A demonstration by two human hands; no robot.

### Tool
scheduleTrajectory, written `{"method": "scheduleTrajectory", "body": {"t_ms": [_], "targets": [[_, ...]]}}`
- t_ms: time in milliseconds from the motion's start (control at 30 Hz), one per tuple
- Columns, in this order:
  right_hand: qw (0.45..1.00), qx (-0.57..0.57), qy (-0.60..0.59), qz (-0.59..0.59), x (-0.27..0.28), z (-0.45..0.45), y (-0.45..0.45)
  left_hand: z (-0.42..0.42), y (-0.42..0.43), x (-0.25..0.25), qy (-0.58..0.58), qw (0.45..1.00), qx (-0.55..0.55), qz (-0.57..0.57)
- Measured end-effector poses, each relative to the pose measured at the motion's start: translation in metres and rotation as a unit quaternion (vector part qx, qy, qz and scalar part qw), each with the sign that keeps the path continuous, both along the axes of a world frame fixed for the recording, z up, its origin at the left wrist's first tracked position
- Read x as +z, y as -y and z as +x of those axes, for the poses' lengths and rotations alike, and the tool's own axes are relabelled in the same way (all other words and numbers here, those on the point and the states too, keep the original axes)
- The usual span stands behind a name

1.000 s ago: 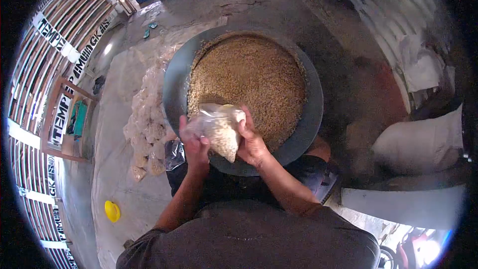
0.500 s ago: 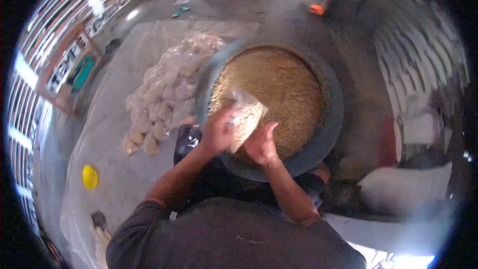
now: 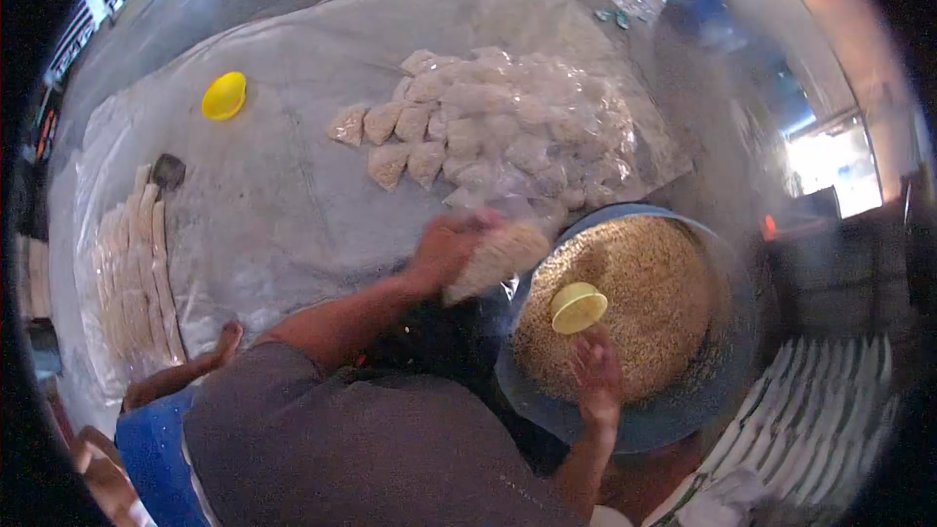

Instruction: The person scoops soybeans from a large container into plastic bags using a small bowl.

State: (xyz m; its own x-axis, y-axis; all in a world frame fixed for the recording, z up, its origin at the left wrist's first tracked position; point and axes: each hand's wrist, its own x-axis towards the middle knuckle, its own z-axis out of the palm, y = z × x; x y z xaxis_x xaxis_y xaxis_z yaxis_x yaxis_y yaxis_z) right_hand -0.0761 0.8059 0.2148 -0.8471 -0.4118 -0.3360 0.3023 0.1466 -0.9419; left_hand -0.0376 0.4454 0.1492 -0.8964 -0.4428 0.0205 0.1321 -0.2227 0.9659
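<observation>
My left hand [image 3: 451,252] grips a clear plastic bag of pale grains [image 3: 503,259], held between the heap of filled bags [image 3: 527,122] and the round basin [image 3: 625,432]. Over the basin, my right hand [image 3: 597,366] has its fingers stretched out, just below a small pale-yellow bowl [image 3: 579,308]. Whether the fingertips touch the bowl is unclear. The bowl rests on the loose grains [image 3: 649,273] that fill the basin. The bag and left fingers are blurred by motion.
A bright yellow bowl [image 3: 224,96] lies on the pale floor sheet [image 3: 283,176]. Long filled plastic packs [image 3: 137,278] and a dark object [image 3: 169,172] are at the left. Another person's blue clothing [image 3: 156,449] shows at lower left. Corrugated white material [image 3: 805,420] is at lower right.
The view has swung left. My left hand has carried the bag away from over the basin towards the heap. My right hand has separated from the bag and is now beside the pale-yellow bowl.
</observation>
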Motion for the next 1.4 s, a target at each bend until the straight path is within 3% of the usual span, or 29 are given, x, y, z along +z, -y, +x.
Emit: {"method": "scheduleTrajectory", "body": {"t_ms": [33,100,133,167,233,300,367,467,567,600,633,667,700,733,767,800,867,967,1033,1067,1100,1133,1167,1200,1267,1300,1333,1367,1400], "targets": [[0.999,-0.03,-0.042,-0.006,-0.006,0.004,-0.022,0.01,0.027,-0.007,0.056,0.997,0.031,0.037],[0.977,-0.176,0.065,-0.104,-0.03,0.0,-0.076,0.013,0.079,-0.035,0.299,0.922,0.193,-0.154],[0.971,-0.209,0.09,-0.071,-0.028,0.0,-0.082,0.014,0.104,-0.056,0.322,0.88,0.232,-0.261],[0.962,-0.244,0.114,-0.038,-0.023,0.002,-0.087,0.014,0.126,-0.079,0.34,0.825,0.265,-0.365],[0.957,-0.258,0.134,0.016,-0.014,-0.001,-0.086,-0.002,0.168,-0.124,0.268,0.807,0.357,-0.387],[0.966,-0.219,0.127,0.059,-0.002,-0.006,-0.079,-0.016,0.241,-0.243,0.187,0.735,0.372,-0.535],[0.988,-0.128,0.084,0.0,0.026,-0.009,-0.061,-0.011,0.271,-0.269,0.307,0.715,0.306,-0.548],[0.998,-0.021,0.014,-0.058,0.086,-0.006,-0.035,-0.038,0.299,-0.291,0.469,0.775,0.166,-0.389],[0.984,0.062,-0.016,-0.167,0.112,-0.008,-0.022,-0.069,0.214,-0.212,0.345,0.855,0.045,-0.386],[0.971,0.099,-0.015,-0.217,0.112,-0.015,-0.015,-0.068,0.187,-0.235,0.213,0.889,0.005,-0.405],[0.932,0.17,0.002,-0.319,0.097,-0.026,-0.011,-0.063,0.142,-0.228,0.214,0.881,-0.012,-0.422],[0.916,0.185,0.013,-0.355,0.071,-0.042,-0.01,-0.049,0.102,-0.103,0.341,0.799,-0.232,-0.438],[0.973,0.088,-0.017,-0.214,0.036,-0.054,-0.02,-0.042,0.064,-0.112,0.292,0.823,-0.244,-0.421],[0.994,0.028,-0.036,0.096,-0.006,-0.07,-0.025,-0.034,0.025,-0.121,0.243,0.844,-0.258,-0.403],[0.954,0.054,-0.018,0.295,-0.039,-0.079,-0.02,-0.016,0.012,-0.052,0.315,0.869,-0.257,-0.282],[0.936,0.109,-0.003,0.333,-0.061,-0.078,-0.007,0.005,-0.018,-0.032,0.276,0.921,-0.06,-0.268],[0.958,0.175,-0.015,0.225,-0.072,-0.061,0.029,0.013,-0.04,-0.046,0.086,0.902,0.062,-0.418],[0.945,0.153,-0.228,0.175,-0.073,-0.009,0.11,0.01,-0.046,-0.046,-0.025,0.916,0.08,-0.393],[0.891,0.1,-0.395,0.2,-0.103,0.003,0.134,0.009,-0.043,-0.022,0.046,0.923,0.016,-0.383],[0.924,0.068,-0.346,0.146,-0.11,0.004,0.132,0.009,-0.045,-0.013,0.079,0.921,-0.024,-0.379],[0.95,0.032,-0.297,0.087,-0.117,0.005,0.13,0.007,-0.055,-0.014,0.074,0.931,-0.02,-0.356],[0.992,-0.01,-0.112,-0.055,-0.117,0.004,0.129,0.005,-0.064,-0.011,0.067,0.94,-0.017,-0.335],[0.975,-0.049,0.074,-0.204,-0.116,0.002,0.128,0.0,-0.068,-0.007,0.059,0.946,-0.015,-0.318],[0.995,-0.022,-0.084,-0.05,-0.116,-0.006,0.122,-0.002,-0.073,-0.005,0.051,0.957,-0.032,-0.284],[0.89,0.015,-0.354,0.286,-0.115,-0.02,0.094,0.003,-0.084,0.023,0.042,0.974,-0.079,-0.207],[0.912,-0.056,-0.369,0.173,-0.097,-0.017,0.097,-0.019,-0.092,-0.002,0.145,0.946,-0.206,-0.204],[0.918,-0.093,-0.356,0.149,-0.074,-0.009,0.096,-0.024,-0.094,0.002,0.176,0.952,-0.249,0.031],[0.921,-0.133,-0.343,0.129,-0.049,0.001,0.09,-0.025,-0.093,0.006,0.211,0.898,-0.282,0.263],[0.867,-0.052,-0.437,0.232,-0.044,0.004,0.065,-0.028,-0.09,0.009,0.211,0.836,-0.323,0.39]]}}
